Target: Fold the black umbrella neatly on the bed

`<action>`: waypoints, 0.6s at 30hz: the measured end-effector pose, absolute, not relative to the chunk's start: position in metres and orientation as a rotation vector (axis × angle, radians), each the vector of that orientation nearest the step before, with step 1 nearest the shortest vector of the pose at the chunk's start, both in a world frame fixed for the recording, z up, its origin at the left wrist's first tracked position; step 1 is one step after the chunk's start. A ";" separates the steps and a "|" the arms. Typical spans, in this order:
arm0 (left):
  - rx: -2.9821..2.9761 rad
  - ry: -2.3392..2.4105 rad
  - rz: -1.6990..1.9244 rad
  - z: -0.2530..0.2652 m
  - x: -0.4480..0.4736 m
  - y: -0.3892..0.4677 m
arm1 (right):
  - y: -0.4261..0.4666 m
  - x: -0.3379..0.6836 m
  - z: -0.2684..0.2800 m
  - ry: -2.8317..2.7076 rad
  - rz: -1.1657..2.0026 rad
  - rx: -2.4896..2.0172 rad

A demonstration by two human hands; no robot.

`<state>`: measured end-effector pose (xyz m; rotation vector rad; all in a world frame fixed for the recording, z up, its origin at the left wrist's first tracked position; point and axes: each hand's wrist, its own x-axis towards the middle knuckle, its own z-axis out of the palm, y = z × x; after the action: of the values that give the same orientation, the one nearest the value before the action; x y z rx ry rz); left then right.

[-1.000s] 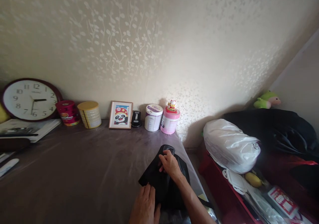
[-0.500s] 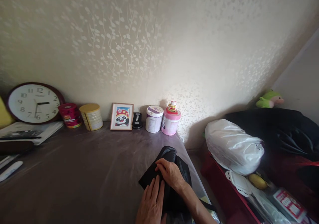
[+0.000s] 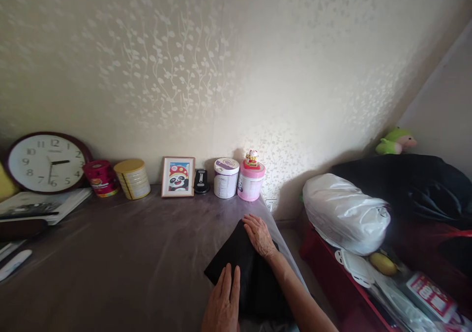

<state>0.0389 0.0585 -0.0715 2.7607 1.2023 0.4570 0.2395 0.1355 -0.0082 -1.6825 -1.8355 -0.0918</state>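
Observation:
A black folded cloth (image 3: 234, 253) lies on the dark table, close to its right edge; what kind of item it is I cannot tell. My left hand (image 3: 224, 297) rests on the near left part of it, fingers stretched out and pointing away from me. Over the cloth's far corner lies my right hand (image 3: 259, 234), its fingers extended flat on the fabric. The part of the cloth under my right forearm is hidden.
Along the wall stand a clock (image 3: 47, 162), a red tin (image 3: 100, 178), a yellow-lidded can (image 3: 132, 179), a panda picture (image 3: 178, 177), a white tub (image 3: 225, 178) and a pink tub (image 3: 250, 182). Right of the table (image 3: 147, 253), a white plastic bag (image 3: 344, 214) sits over a red box.
My right hand has moved away from me to the cloth's far corner, and its curled fingers have straightened. The cloth's raised far fold now lies flatter. My left hand stays nearly in place.

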 end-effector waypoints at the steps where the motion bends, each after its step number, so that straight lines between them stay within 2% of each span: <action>1: 2.749 1.210 0.454 -0.071 0.038 0.059 | 0.136 0.241 -0.006 -1.774 -0.118 -1.696; 4: 2.698 1.223 0.432 -0.072 0.037 0.061 | 0.122 0.236 -0.001 -1.707 -0.149 -1.626; 9: 2.698 1.340 0.393 -0.068 0.038 0.060 | 0.099 0.222 -0.007 -1.967 -0.094 -1.498; 13: 2.727 1.434 0.424 -0.055 0.037 0.057 | 0.107 0.237 -0.018 -1.691 -0.207 -1.649; 18: 2.730 1.488 0.326 -0.042 0.033 0.057 | 0.098 0.269 -0.026 -1.486 -0.072 -1.703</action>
<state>0.0331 0.0572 -0.0419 2.7296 1.4880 0.3257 0.2687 0.0977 -0.0260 -1.7035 -1.4859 -0.0718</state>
